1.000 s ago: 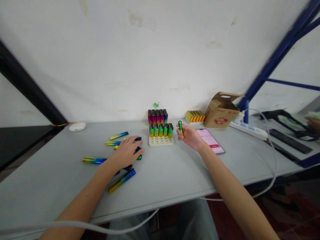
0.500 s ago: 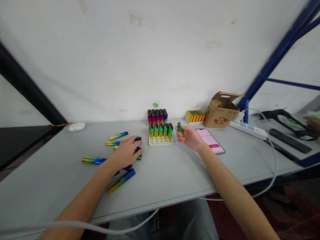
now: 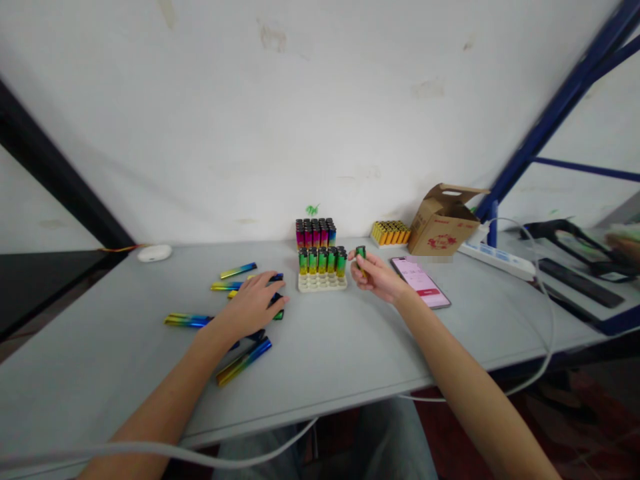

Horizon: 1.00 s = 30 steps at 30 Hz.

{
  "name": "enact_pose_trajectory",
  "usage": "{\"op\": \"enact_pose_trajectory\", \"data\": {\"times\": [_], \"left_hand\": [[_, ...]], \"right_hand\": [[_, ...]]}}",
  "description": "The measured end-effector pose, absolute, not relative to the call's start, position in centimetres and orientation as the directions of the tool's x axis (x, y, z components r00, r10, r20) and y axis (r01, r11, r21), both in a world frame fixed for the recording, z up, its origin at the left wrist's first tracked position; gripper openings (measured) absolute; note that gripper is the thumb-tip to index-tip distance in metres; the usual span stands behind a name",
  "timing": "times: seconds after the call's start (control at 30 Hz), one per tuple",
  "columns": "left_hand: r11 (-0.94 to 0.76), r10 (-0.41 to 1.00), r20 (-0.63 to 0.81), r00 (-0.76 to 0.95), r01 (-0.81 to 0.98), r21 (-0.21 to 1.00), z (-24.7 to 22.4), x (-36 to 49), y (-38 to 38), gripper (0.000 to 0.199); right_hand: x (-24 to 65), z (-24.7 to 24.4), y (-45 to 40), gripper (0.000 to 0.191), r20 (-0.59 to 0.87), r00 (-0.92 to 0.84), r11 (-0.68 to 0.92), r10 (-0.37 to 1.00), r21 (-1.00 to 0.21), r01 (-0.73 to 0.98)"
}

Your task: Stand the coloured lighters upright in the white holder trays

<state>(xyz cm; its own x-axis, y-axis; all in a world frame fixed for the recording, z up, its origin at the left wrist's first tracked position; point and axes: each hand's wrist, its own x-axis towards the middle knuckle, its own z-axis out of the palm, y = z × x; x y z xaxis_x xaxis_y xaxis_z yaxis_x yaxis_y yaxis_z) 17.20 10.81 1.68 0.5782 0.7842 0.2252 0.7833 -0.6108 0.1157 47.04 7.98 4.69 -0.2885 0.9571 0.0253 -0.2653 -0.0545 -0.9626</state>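
Note:
In my right hand is a green and yellow lighter, held upright between thumb and fingers just right of a white tray. Green and yellow lighters stand in the tray's back rows; its front holes hold none. My left hand lies with its fingers spread over several loose lighters, partly hiding them. Around it on the table are blue and yellow lighters, one beyond the hand and others to its left.
Behind the tray stand pink and blue lighters. A tray of orange lighters and an open cardboard box are near the wall. A phone lies by my right wrist. A power strip and white case flank the table.
The lighter in my right hand has turned a little in my fingers, showing more of its side. My left hand has stayed in place over the loose lighters.

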Motion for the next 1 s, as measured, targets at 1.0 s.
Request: {"op": "enact_pose_trajectory", "data": {"times": [1.0], "left_hand": [[-0.608, 0.788, 0.182, 0.588, 0.791, 0.073, 1.9, 17.3, 10.9, 0.05]], "right_hand": [[46.0, 4.2, 8.6, 0.043, -0.165, -0.219, -0.224, 0.962, -0.933, -0.281]]}}
